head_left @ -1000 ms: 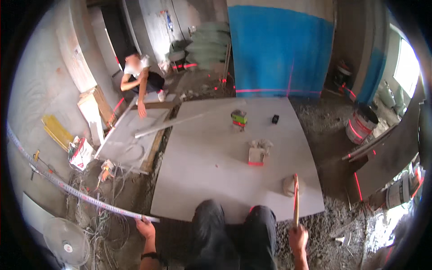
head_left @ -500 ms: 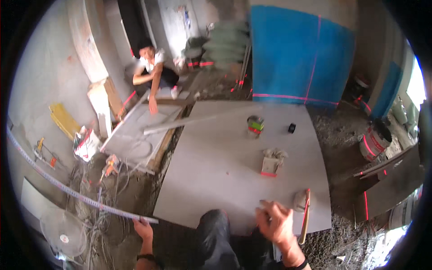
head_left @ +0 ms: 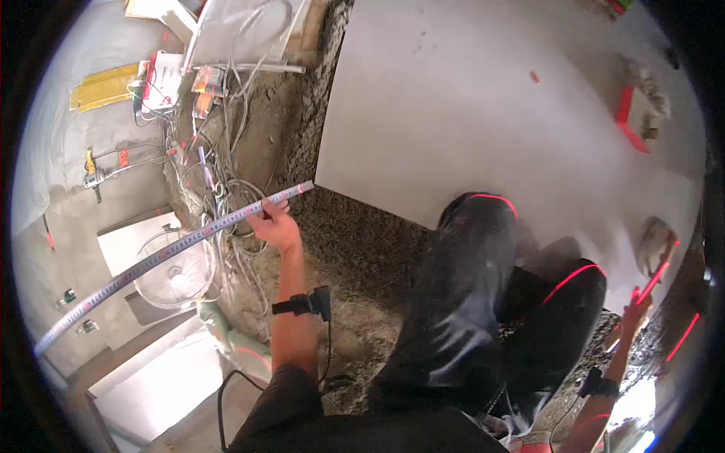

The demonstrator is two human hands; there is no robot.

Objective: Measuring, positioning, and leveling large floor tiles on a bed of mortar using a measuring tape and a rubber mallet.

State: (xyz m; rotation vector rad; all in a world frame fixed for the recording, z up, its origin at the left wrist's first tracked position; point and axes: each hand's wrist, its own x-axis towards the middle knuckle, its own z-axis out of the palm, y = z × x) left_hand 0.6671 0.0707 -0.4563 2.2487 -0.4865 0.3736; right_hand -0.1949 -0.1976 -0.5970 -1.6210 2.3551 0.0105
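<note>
My left hand (head_left: 276,226) grips a long pale measuring strip (head_left: 174,249) with printed markings, held out to the left. The strip's near end lies beside a corner of the large grey slab (head_left: 438,113). At the lower right, my right hand (head_left: 633,309) is closed on the handle of a mallet (head_left: 653,245), whose head rests on the slab's right part. My dark-clad knees are at the slab's near edge, with red laser lines across them. Under the strip is rough, dark mortar (head_left: 340,249).
Tangled cables (head_left: 238,113), a fan (head_left: 174,275), a power tool (head_left: 102,170), yellow boards (head_left: 98,90) and a white-and-red bucket (head_left: 158,83) lie to the left. A framed panel (head_left: 238,30) is at the top left. A red box (head_left: 634,113) stands on the slab.
My view has swung down and left, taking the crouching co-worker out of sight. My right hand, raised off the mallet half a second ago, is back on its handle.
</note>
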